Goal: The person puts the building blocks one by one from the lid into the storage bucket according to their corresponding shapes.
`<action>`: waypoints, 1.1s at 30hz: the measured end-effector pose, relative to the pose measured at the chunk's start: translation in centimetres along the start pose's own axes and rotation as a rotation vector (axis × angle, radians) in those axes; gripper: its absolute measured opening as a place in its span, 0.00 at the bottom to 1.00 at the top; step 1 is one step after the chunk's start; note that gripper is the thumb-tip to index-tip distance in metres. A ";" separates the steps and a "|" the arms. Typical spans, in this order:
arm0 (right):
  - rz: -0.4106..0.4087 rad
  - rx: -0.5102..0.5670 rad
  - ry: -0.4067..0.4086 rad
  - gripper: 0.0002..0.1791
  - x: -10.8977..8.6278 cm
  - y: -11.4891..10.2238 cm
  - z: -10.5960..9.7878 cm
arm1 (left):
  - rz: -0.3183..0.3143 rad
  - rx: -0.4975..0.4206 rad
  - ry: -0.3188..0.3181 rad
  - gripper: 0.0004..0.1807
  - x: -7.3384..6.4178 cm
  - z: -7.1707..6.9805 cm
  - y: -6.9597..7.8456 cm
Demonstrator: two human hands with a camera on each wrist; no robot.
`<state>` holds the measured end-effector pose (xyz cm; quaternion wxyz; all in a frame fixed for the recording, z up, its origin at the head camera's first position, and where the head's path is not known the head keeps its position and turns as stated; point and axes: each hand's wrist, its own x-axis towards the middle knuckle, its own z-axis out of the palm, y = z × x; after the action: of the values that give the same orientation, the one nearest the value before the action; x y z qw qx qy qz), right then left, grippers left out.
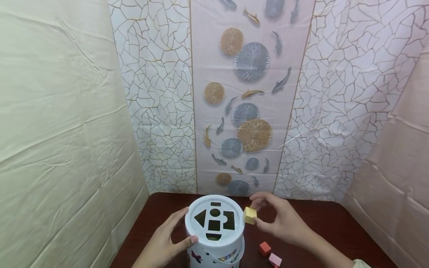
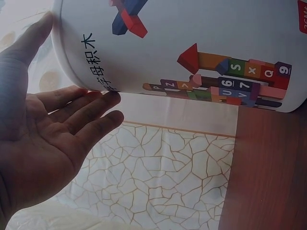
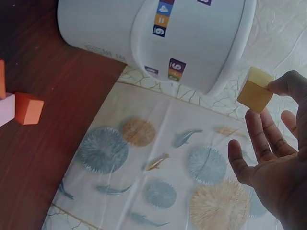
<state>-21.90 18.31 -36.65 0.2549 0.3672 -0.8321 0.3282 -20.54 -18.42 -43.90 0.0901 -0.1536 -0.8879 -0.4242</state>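
Note:
A white round bucket (image 1: pixel 231 238) with a lid (image 1: pixel 234 236) stands upright on the table, its lid cut with several shaped holes. My left hand (image 1: pixel 164 238) spans the lid's left side, thumb at the front rim and fingers on the far side; the left wrist view has this hand (image 2: pixel 57 129) with fingers spread against the bucket (image 2: pixel 158 43). Between thumb and fingertips, my right hand (image 1: pixel 279 219) pinches a yellow cube (image 1: pixel 250 215) just right of the lid's rim. In the right wrist view the cube (image 3: pixel 255 91) sits between thumb and forefinger, other fingers loosely bent.
On the dark red table (image 1: pixel 311 223), right of the bucket, lie an orange-red block (image 1: pixel 264 249) and a pink block (image 1: pixel 275 259), with another red piece partly hidden beside them. A patterned curtain (image 1: pixel 161 111) hangs behind the table, and plain cloth (image 1: pixel 67 149) covers the sides.

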 end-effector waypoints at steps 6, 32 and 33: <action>-0.037 0.048 -0.004 0.35 1.0 -0.6 0.6 | -0.009 -0.007 0.003 0.49 0.1 -0.1 0.1; -0.020 0.189 -0.128 0.30 3.9 -2.3 4.6 | -0.023 -0.006 0.002 0.49 -0.2 0.0 0.1; -0.019 0.204 -0.132 0.30 3.9 -2.3 4.8 | -0.018 -0.006 0.002 0.49 -0.2 0.0 0.1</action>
<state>-23.30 11.87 -36.34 0.1638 0.4197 -0.8059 0.3840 -20.29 -18.42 -43.84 0.0865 -0.1454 -0.8880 -0.4277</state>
